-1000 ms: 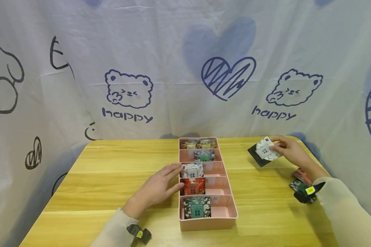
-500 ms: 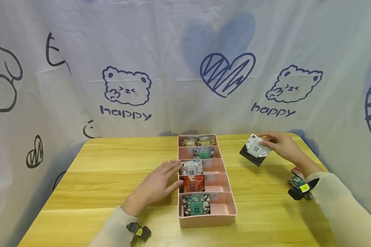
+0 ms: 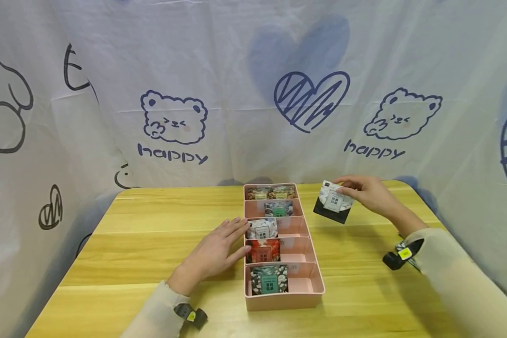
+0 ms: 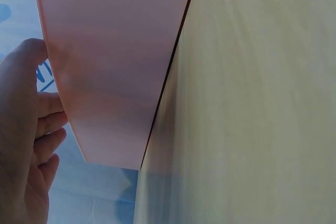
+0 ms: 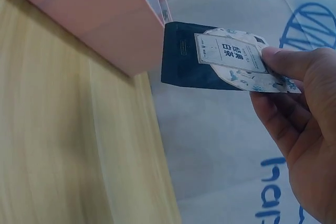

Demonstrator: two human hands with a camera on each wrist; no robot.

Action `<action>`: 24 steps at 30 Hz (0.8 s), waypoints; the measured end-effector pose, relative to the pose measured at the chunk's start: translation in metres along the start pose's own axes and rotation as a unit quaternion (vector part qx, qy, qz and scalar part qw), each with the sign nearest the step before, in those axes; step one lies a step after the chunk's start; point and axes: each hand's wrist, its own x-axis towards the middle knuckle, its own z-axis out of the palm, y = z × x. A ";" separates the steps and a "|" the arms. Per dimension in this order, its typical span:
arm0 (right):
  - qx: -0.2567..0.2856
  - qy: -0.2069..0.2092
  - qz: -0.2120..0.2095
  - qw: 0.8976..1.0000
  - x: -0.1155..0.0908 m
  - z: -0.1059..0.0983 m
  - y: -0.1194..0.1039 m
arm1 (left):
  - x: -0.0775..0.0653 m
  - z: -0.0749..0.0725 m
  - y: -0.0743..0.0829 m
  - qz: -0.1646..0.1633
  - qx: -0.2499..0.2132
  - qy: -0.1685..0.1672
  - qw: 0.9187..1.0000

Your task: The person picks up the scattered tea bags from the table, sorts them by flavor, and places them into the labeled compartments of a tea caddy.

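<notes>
My right hand [image 3: 369,195] pinches a white and dark tea sachet [image 3: 334,203] by its upper edge, thumb on the printed face; it hangs above the table just right of the pink divided box [image 3: 285,303]. In the right wrist view the same sachet [image 5: 226,61] shows a white label and a dark lower band. My left hand [image 3: 213,251] rests its fingertips on the box's left rim, fingers fairly straight. Inside the box are a white sachet [image 3: 263,229], a red one [image 3: 264,251], a green floral one [image 3: 269,280], a blue-green one [image 3: 279,208] and brownish ones [image 3: 280,193] at the back.
More sachets [image 3: 411,256] lie on the table at the right, mostly hidden under the right wrist. The wooden table [image 3: 152,225] extends on both sides of the box. A printed curtain [image 3: 236,94] hangs behind the table's far edge.
My right hand has carried the white and dark sachet leftward, closer to the box, and the sachet has turned more upright. My left hand stays at the box's rim.
</notes>
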 end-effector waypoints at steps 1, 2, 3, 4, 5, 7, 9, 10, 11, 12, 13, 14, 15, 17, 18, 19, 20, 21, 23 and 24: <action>0.000 -0.002 -0.002 1.000 0.001 0.001 -0.002 | 0.000 0.000 0.000 0.001 0.000 0.000 1.000; 0.000 -0.003 -0.004 1.000 0.003 0.002 -0.004 | 0.000 0.000 0.000 0.001 -0.001 0.000 1.000; 0.000 -0.004 -0.006 1.000 0.004 0.003 -0.006 | 0.000 0.000 0.000 0.001 -0.001 -0.001 1.000; 0.002 -0.004 -0.008 1.000 0.005 0.005 -0.008 | 0.000 0.001 0.000 0.000 -0.002 -0.001 1.000; 0.004 -0.005 -0.009 1.000 0.006 0.006 -0.009 | 0.000 0.001 -0.001 -0.001 -0.003 -0.003 1.000; 0.010 -0.007 -0.013 1.000 0.009 0.009 -0.013 | 0.000 0.000 -0.001 -0.003 -0.005 -0.003 1.000; 0.015 -0.009 -0.018 1.000 0.011 0.011 -0.016 | 0.000 0.000 -0.001 -0.004 -0.007 -0.003 1.000; 0.017 -0.011 -0.022 1.000 0.012 0.013 -0.018 | 0.000 0.000 -0.001 -0.003 -0.008 -0.003 1.000; 0.019 -0.012 -0.026 0.999 0.013 0.014 -0.019 | 0.000 0.000 -0.001 -0.003 -0.009 -0.002 1.000; 0.021 -0.014 -0.030 0.999 0.014 0.015 -0.020 | 0.001 0.000 -0.001 -0.003 -0.010 -0.002 1.000; 0.023 -0.015 -0.032 0.999 0.015 0.016 -0.022 | 0.001 0.000 -0.001 -0.003 -0.010 -0.002 1.000; 0.025 -0.016 -0.035 0.999 0.016 0.017 -0.023 | 0.001 0.000 -0.001 -0.003 -0.010 -0.002 1.000; 0.026 -0.018 -0.037 0.999 0.017 0.018 -0.024 | 0.001 0.001 -0.001 -0.002 -0.010 -0.001 1.000; 0.029 -0.020 -0.041 0.999 0.018 0.020 -0.027 | 0.001 0.001 -0.001 -0.004 -0.009 -0.002 1.000; 0.029 -0.021 -0.043 0.998 0.019 0.020 -0.029 | 0.001 0.001 0.000 -0.004 -0.009 -0.002 1.000; 0.030 -0.022 -0.045 0.998 0.020 0.021 -0.030 | 0.001 0.001 0.000 -0.005 -0.008 -0.002 1.000; 0.032 -0.024 -0.047 0.998 0.021 0.022 -0.031 | 0.001 0.000 0.000 -0.006 -0.009 -0.002 1.000; 0.033 -0.026 -0.050 0.998 0.021 0.023 -0.033 | 0.001 0.000 0.000 -0.007 -0.008 -0.003 1.000; 0.038 -0.032 -0.055 0.997 0.023 0.026 -0.034 | 0.001 0.000 0.001 -0.010 -0.006 -0.004 1.000; 0.041 -0.034 -0.055 0.997 0.024 0.027 -0.036 | 0.000 0.000 0.001 -0.011 -0.006 -0.006 1.000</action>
